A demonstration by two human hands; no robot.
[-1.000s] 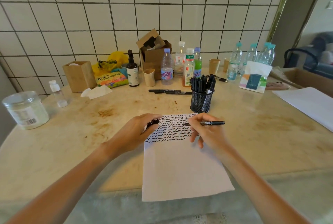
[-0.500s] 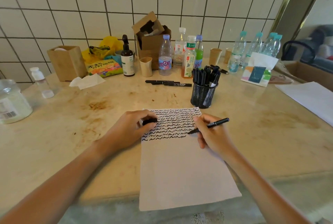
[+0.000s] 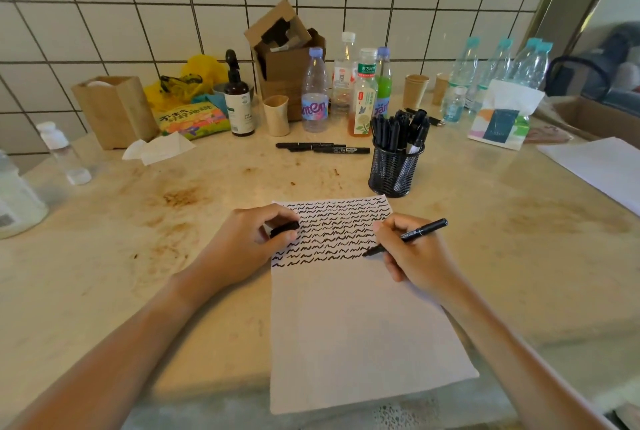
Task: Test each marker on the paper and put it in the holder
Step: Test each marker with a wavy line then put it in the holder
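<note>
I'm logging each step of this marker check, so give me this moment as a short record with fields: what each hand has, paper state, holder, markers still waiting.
right hand: right hand grips an uncapped black marker, tip on the paper at the right end of the lowest rows
left hand: left hand holds the black cap and rests on the paper's left edge
paper: white paper, wavy black test lines fill the top part, rest blank
holder: black mesh holder behind the paper, full of black markers
waiting: two black markers lie on the table, capped
</note>
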